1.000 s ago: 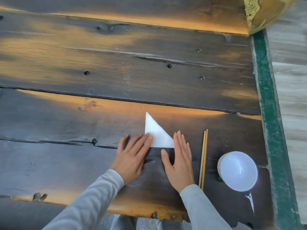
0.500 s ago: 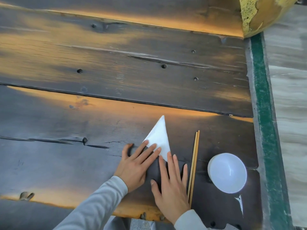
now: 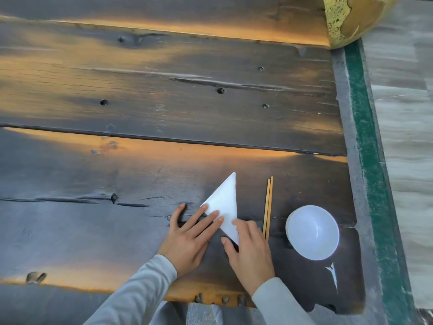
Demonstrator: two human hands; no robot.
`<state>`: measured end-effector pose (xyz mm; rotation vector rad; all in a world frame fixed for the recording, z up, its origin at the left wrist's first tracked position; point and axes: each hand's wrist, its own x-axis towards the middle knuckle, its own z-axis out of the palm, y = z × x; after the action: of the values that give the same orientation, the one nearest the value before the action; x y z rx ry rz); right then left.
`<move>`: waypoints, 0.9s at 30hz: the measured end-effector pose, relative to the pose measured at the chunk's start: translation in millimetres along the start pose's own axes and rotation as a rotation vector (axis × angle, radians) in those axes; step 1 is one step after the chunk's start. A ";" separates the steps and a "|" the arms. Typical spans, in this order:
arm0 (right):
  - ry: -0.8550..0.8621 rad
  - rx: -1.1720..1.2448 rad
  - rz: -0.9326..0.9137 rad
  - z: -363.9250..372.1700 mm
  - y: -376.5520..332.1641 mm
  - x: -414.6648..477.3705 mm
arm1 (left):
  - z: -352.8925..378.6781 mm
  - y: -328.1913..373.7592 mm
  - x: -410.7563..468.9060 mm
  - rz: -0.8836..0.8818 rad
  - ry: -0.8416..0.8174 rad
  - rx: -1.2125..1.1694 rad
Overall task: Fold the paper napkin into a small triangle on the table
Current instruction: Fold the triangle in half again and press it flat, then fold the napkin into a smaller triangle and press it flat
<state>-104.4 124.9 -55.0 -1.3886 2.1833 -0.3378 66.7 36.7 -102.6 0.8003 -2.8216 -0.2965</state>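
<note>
A white paper napkin (image 3: pixel 225 202), folded into a narrow triangle, lies flat on the dark wooden table (image 3: pixel 140 174) with its tip pointing away from me. My left hand (image 3: pixel 189 235) rests flat with its fingertips on the napkin's left corner. My right hand (image 3: pixel 249 249) lies over the near corner, fingers pressing the paper and thumb on the table beside it. The near tip of the napkin is hidden under my right hand.
A pair of wooden chopsticks (image 3: pixel 268 207) lies just right of the napkin, pointing away. A white bowl (image 3: pixel 312 232) stands further right. The table's right edge (image 3: pixel 346 207) borders a green strip (image 3: pixel 367 160). A yellow rounded object (image 3: pixel 351 17) sits at the far right corner.
The napkin has been turned clockwise and shifted right, towards the chopsticks. My right hand moved up onto its near corner; my left fingertips now rest on its left corner.
</note>
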 end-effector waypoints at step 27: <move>0.044 0.611 0.573 -2.8 -20.7 17.3 | 12.8 -2.8 -6.4 -0.030 0.156 -0.149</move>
<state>-95.9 100.1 -48.1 -0.4121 2.1371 -0.7328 70.4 39.5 -116.4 0.7965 -2.6093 -0.4241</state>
